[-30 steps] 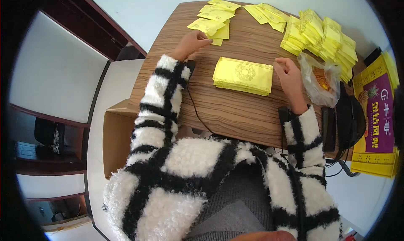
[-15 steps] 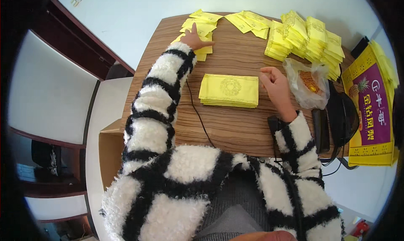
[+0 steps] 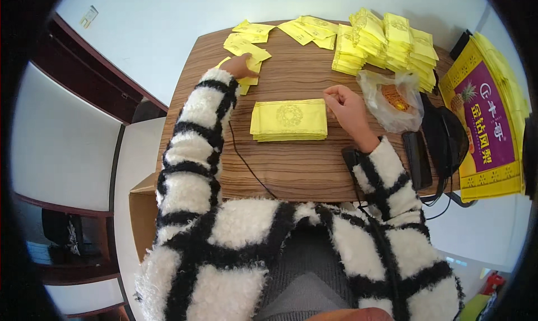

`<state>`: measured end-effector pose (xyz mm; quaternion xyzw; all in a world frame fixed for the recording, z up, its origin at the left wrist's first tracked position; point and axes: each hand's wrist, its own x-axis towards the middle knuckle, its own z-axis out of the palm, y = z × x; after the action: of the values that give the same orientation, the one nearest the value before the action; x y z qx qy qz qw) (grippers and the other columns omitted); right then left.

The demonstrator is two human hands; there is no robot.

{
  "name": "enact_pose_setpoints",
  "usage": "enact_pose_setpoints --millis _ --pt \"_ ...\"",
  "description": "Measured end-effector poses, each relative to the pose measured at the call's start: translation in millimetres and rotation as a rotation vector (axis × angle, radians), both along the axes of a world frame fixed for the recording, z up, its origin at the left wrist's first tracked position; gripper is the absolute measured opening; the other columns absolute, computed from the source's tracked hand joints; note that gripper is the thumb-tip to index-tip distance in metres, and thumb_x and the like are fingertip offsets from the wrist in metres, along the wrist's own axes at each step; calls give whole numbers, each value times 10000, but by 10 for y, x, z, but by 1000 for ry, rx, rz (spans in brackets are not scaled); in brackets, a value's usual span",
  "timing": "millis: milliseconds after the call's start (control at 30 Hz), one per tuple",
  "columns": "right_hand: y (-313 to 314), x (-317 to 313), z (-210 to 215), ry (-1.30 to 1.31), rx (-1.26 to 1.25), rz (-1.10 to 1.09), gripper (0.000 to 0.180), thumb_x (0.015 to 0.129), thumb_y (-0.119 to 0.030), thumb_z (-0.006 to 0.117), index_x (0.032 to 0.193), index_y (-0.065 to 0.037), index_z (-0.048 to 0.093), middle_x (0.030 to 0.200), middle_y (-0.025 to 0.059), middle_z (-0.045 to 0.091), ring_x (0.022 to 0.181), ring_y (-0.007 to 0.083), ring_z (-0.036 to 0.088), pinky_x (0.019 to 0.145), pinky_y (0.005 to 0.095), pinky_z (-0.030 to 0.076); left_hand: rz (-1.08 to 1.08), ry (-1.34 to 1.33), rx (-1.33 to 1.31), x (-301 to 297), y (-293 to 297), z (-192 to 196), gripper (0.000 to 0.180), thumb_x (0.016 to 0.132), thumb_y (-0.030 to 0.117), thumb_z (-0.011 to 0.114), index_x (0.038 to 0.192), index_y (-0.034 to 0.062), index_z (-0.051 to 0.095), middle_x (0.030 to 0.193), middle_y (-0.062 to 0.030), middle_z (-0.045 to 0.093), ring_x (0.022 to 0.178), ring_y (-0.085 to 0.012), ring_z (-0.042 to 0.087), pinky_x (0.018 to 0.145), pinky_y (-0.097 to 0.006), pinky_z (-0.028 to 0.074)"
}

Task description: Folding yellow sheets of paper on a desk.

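Yellow paper stack (image 3: 289, 119) lies centre frame on the wooden table (image 3: 291, 169). Right hand (image 3: 346, 107), fingers curled, empty, touches its right edge. Left hand (image 3: 238, 67) presses loose folded sheets (image 3: 246, 46) upper left; grip unclear. Best lift one sheet, keeping edges square. Folded piles (image 3: 386, 43) upper right; purple-and-yellow fruit box (image 3: 486, 125) far right; clear bag (image 3: 392, 99) beside.

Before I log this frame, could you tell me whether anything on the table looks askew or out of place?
Mostly tidy. The loose yellow sheets by the left hand lie scattered at odd angles, unlike the squared flat stack beside the right hand and the neat piles.
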<state>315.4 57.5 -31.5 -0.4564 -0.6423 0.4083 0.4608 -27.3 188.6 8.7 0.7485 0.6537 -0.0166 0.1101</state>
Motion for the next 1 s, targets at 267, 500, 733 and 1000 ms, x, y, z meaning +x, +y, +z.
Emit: enact_pose_setpoints --millis 267,500,733,1000 --pt "-43 173 -4 -35 105 -52 181 881 -196 668 942 -26 662 683 17 619 581 81 550 545 247 447 -18 -124 176 123 -532 -148 881 711 471 786 1400 51 435 1257 -229 595 1154 -350 582 963 -407 469" --pt "-2 399 -38 -80 161 -25 152 916 -173 641 955 -27 651 699 -13 610 562 47 533 524 215 447 119 59 415 364 -1006 -16 265 886 289 613 1007 64 682 982 -193 681 939 -373 647 800 -477 519" --pt "-21 310 9 -6 134 49 141 916 -165 635 949 -30 656 706 -3 612 596 46 541 540 217 446 289 -101 868 17 -1500 292 211 945 233 571 946 43 661 872 -149 692 795 -315 657 683 -413 507" --pt "-158 51 17 -6 224 -21 144 937 -139 607 980 -10 655 739 -6 615 631 45 533 562 206 426 292 -1533 560 259 -1673 328 180 978 177 588 1070 31 638 870 -9 645 744 -83 584 632 -237 469"
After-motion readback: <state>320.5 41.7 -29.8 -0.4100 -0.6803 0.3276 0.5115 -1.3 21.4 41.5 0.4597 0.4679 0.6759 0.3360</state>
